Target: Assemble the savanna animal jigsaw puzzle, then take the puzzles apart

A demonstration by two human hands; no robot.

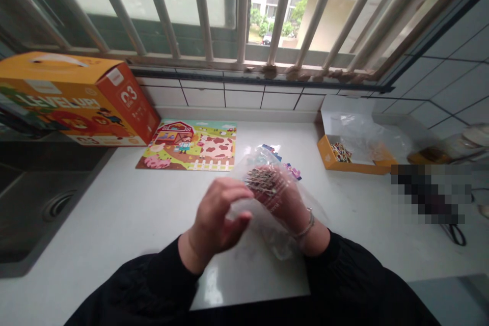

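Observation:
My right hand (pixel 288 201) shows through a clear plastic bag (pixel 275 237), its fingers closed around a stack of thin pieces, which look like cardboard puzzle pieces (pixel 262 182). Just left of the stack is my left hand (pixel 219 216), with its fingers bent and the thumb apart. Nothing shows between them; its fingertips come close to the bag, and I cannot tell whether they touch it. Behind the bag, a few blue and purple pieces (pixel 292 171) lie on the counter, partly covered by it. A farm picture board (pixel 191 146) with a cow and a red barn lies flat beyond my left hand.
A large orange carton (pixel 76 99) stands at the back left, beside the sink (pixel 23 244). On the right, an open orange box (pixel 357 167) holds more pieces and clear plastic. A blurred-out dark item (pixel 428 196) lies near it. Window bars (pixel 202 10) rise behind the counter.

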